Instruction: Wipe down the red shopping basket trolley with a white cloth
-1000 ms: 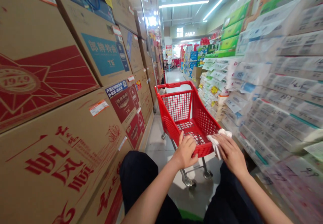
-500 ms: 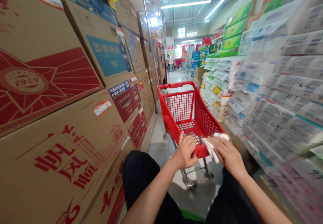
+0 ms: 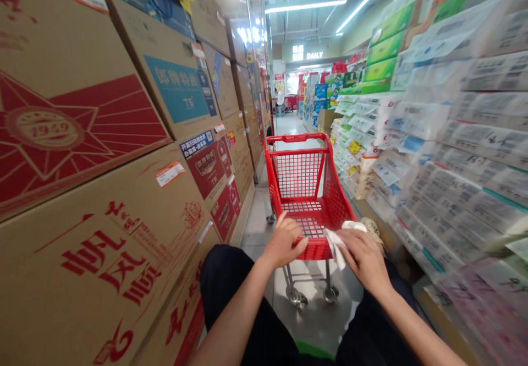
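Note:
A red plastic shopping cart (image 3: 324, 206) with a grid basket stands between my knees, its near rim towards me and its handle at the far end. My left hand (image 3: 284, 240) grips the near left corner of the basket, fingers curled over the rim and thumb on my side. At the near right corner, my right hand (image 3: 365, 253) holds a crumpled white cloth (image 3: 336, 246) against the rim. Part of the cloth hangs below the fingers, and the palm hides the rest.
Stacked cardboard cartons (image 3: 124, 234) rise close on the left. Packs of tissue paper (image 3: 466, 151) are piled along the right. A patterned shoe-like item (image 3: 372, 228) shows just beyond my right hand. The tiled aisle runs forward to a person (image 3: 280, 99) far back.
The cart has swung to sit straighter, its near end shifting left and its handle right. Both my hands have moved slightly left with the near rim.

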`<state>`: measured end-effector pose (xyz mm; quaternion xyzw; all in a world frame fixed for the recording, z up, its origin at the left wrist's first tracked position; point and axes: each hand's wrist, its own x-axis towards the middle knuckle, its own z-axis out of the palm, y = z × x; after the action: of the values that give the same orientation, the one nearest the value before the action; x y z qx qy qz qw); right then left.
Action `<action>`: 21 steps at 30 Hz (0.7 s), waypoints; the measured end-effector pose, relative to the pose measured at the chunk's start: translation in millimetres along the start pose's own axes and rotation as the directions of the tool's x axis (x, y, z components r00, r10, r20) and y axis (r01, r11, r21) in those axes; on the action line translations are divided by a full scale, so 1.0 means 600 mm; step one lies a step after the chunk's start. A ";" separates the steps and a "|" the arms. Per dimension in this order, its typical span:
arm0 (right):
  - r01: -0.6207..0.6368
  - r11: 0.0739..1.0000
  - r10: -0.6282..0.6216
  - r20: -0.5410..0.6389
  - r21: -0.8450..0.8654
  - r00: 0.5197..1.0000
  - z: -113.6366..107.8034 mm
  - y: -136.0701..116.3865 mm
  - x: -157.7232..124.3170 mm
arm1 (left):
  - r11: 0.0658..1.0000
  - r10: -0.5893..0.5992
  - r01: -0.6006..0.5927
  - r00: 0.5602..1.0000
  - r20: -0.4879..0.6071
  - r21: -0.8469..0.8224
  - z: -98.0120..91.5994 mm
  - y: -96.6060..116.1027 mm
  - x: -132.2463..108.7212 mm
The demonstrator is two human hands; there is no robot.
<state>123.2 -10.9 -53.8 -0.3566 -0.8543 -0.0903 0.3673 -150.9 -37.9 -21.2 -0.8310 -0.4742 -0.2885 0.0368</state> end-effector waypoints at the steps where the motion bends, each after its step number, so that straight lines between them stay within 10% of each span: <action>1: 0.033 0.999 -0.033 0.013 0.005 0.999 -0.003 -0.009 0.002 | 0.999 -0.040 0.041 0.999 -0.020 0.035 -0.004 -0.005 -0.003; 11: 0.155 0.985 -0.164 0.131 0.073 0.978 -0.012 -0.052 0.009 | 0.983 -0.122 0.139 0.983 -0.139 0.119 0.042 0.084 -0.026; 21: 0.120 0.988 -0.135 0.154 0.099 0.979 -0.021 0.070 0.020 | 0.998 -0.057 0.057 0.998 -0.012 -0.002 0.049 0.089 -0.018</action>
<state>152.7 21.0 -40.8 -0.2905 -0.9052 -0.0467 0.3066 -98.6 -65.8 -39.7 -0.8155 -0.4971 -0.2949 0.0306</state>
